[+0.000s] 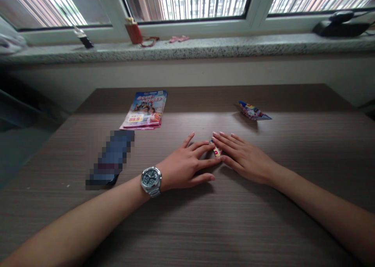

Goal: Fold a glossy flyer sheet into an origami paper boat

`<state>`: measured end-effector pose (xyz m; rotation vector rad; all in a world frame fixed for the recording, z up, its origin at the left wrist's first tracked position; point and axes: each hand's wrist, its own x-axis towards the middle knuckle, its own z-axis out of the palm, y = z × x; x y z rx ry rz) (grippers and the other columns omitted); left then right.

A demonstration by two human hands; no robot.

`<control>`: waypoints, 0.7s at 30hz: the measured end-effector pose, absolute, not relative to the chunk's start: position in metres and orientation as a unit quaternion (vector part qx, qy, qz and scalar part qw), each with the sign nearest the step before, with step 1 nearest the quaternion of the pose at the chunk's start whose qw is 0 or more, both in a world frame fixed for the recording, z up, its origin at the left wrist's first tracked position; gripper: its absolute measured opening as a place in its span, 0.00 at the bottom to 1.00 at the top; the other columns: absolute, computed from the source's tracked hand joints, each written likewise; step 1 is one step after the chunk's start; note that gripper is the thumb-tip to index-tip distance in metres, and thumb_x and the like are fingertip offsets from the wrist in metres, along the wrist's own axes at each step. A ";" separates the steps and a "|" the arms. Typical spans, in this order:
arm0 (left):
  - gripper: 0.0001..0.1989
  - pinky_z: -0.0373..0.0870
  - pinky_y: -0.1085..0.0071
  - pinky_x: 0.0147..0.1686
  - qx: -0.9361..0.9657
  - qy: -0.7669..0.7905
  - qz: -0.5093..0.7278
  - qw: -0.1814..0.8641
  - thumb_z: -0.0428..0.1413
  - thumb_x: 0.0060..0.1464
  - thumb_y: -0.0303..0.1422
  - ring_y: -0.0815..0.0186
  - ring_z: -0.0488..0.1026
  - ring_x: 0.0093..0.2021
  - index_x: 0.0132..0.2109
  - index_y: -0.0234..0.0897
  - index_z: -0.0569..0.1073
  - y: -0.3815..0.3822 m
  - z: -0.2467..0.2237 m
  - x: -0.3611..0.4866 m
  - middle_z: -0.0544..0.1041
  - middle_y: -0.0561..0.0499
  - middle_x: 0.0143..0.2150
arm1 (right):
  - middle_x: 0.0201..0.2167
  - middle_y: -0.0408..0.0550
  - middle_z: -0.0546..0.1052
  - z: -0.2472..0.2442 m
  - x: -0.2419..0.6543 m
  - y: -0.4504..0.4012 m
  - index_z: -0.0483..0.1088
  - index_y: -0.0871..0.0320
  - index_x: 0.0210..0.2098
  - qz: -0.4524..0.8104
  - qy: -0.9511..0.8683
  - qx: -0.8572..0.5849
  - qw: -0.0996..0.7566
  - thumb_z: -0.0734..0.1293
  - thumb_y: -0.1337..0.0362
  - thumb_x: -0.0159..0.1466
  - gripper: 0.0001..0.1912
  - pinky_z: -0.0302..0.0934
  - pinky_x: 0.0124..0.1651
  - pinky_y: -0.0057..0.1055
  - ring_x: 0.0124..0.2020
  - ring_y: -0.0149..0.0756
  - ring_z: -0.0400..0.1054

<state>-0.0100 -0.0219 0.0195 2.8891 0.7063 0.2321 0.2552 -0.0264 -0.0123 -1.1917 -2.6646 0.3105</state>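
A small folded piece of printed paper (216, 150) lies on the table, mostly covered by my fingers. From its left, my left hand (191, 163) rests flat with spread fingers, the fingertips on the paper's edge; a metal watch (151, 180) is on that wrist. On the right side my right hand (241, 155) presses down over the paper, fingers stretched out and close together. Farther back to the right sits a folded paper shape (253, 111) with similar colourful print. A stack of printed flyers (146, 110) lies at the back left.
A dark blurred-out object (113, 157) lies left of my left hand. Behind the wooden table (187, 228) runs a stone windowsill (222, 48). On the sill are a red container (134, 32), a small bottle (83, 38), pink bits (178, 39) and a black device (341, 26).
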 end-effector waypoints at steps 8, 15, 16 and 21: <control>0.26 0.41 0.45 0.73 0.964 0.234 0.077 0.099 0.50 0.68 0.48 0.53 0.57 0.72 0.69 0.52 0.64 -0.021 0.021 -0.011 0.61 0.46 0.72 | 0.75 0.47 0.48 -0.011 0.254 -0.027 0.43 0.51 0.75 0.095 -0.901 -0.414 0.083 0.52 0.49 0.75 0.33 0.45 0.74 0.49 0.75 0.40 0.42; 0.25 0.42 0.43 0.73 0.965 0.237 0.085 0.077 0.50 0.68 0.48 0.52 0.57 0.72 0.68 0.52 0.66 -0.021 0.020 -0.011 0.59 0.44 0.72 | 0.75 0.45 0.51 -0.010 0.252 -0.028 0.45 0.47 0.74 0.106 -0.895 -0.422 0.099 0.53 0.49 0.75 0.32 0.47 0.73 0.51 0.75 0.42 0.45; 0.25 0.42 0.43 0.73 0.965 0.238 0.084 0.072 0.50 0.67 0.49 0.52 0.56 0.72 0.68 0.53 0.66 -0.021 0.020 -0.011 0.59 0.44 0.72 | 0.75 0.45 0.51 -0.010 0.252 -0.028 0.45 0.47 0.75 0.106 -0.895 -0.421 0.100 0.53 0.49 0.75 0.32 0.47 0.73 0.51 0.75 0.42 0.45; 0.25 0.42 0.43 0.73 0.964 0.248 0.079 0.058 0.50 0.67 0.50 0.52 0.55 0.72 0.68 0.55 0.65 -0.023 0.022 -0.011 0.58 0.44 0.72 | 0.75 0.45 0.50 -0.010 0.252 -0.028 0.44 0.49 0.75 0.098 -0.896 -0.422 0.093 0.53 0.48 0.75 0.32 0.45 0.74 0.50 0.75 0.41 0.43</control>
